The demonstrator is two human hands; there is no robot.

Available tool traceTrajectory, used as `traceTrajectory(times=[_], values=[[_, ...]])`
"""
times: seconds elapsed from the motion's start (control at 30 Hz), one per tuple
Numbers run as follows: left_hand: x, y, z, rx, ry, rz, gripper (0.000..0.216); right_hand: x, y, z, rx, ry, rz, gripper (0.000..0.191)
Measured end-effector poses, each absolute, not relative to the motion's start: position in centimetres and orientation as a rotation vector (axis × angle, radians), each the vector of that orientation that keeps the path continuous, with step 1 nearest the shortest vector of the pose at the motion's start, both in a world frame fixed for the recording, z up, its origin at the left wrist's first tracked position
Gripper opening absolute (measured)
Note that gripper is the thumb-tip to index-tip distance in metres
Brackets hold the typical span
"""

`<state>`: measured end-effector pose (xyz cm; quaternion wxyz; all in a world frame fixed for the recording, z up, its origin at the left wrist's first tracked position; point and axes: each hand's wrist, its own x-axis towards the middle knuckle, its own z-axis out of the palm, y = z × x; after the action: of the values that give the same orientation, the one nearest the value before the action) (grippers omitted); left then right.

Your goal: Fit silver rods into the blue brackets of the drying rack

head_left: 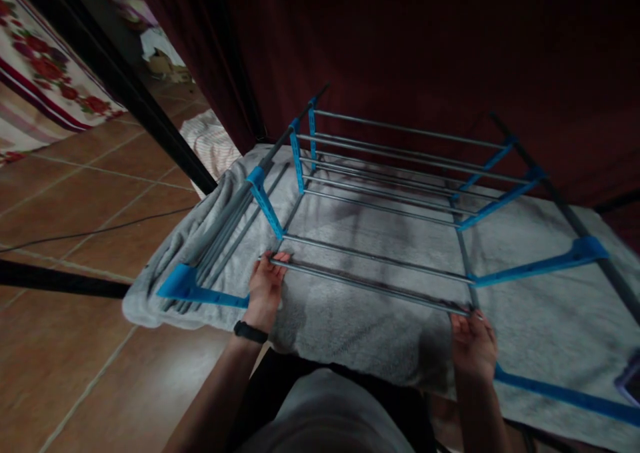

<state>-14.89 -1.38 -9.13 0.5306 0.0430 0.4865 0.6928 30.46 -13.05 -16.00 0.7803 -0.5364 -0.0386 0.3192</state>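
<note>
A metal rack (390, 193) with grey rods and blue plastic brackets stands on a grey towel (350, 319) spread over the floor. My left hand (265, 286) grips the left end of a loose grey rod (365, 283) that lies across the front of the rack. My right hand (473, 343) grips the rod's right end near a vertical grey post. A bundle of spare grey rods (220, 233) lies at the towel's left edge beside a blue bracket (200, 293). A black watch is on my left wrist.
Brown tiled floor (75, 226) lies to the left, crossed by a black cable and a dark bar. A dark red curtain (425, 46) hangs behind the rack. A floral cloth (45, 73) is at the far left. Another blue strip (565, 396) lies on the towel at right.
</note>
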Motion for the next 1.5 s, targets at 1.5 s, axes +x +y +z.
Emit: traceTrajectory(times=[1.5], values=[[-8.2, -2.9, -9.3, 0.205, 0.995, 1.364, 0.014, 29.0, -11.7, -14.7, -1.277, -0.010, 0.786, 0.029]])
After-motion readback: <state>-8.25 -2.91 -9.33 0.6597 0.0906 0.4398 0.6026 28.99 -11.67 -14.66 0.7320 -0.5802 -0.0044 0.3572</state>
